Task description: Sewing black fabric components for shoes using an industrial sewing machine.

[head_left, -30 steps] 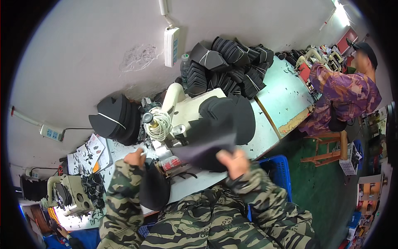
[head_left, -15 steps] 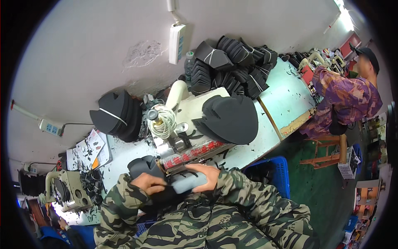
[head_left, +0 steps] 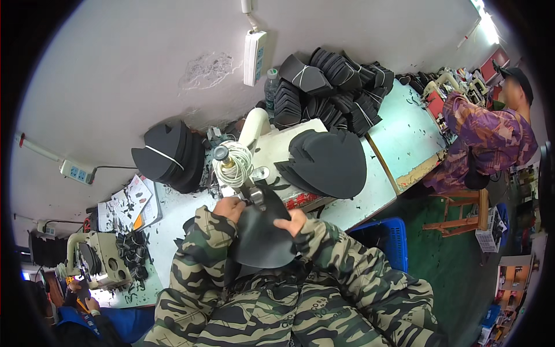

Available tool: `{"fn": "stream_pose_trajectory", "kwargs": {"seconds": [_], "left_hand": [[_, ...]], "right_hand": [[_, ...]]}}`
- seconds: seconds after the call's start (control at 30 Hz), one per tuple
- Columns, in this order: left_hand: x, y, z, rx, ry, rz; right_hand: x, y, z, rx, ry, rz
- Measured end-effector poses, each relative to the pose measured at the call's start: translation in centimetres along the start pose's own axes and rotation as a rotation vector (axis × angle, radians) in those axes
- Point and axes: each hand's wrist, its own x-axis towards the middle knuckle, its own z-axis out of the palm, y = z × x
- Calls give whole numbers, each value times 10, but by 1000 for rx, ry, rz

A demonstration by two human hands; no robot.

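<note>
The fingers of the left hand [head_left: 229, 207] curl shut on the upper left edge of a black piece [head_left: 260, 237], and the right hand [head_left: 291, 221] pinches its right edge. The piece lies under the sewing machine [head_left: 272, 156] on the tabletop [head_left: 173, 220], a black stack [head_left: 329, 162] just beyond.

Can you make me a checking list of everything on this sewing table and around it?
Surface: pale table, crowded.
Job's things: black curved piece at the cream sewing machine; white thread cone on top.
Clutter: stack of black pieces on the right, tied bundles at the wall, papers, scraps.
Grips: left hand and right hand both hold the black piece.
Cables: power strip on the wall; another power strip further left.
Surroundings: blue crate; another person at the next table.
</note>
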Motion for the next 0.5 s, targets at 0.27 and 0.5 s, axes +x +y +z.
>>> {"fn": "stream_pose_trajectory", "kwargs": {"seconds": [0.27, 0.5], "left_hand": [[3, -19, -28, -468, -301, -104], [-45, -112, -63, 698, -118, -28]], "right_hand": [[-53, -27, -14, 137, -106, 96], [-55, -80, -106, -1173, 746, -868]]}}
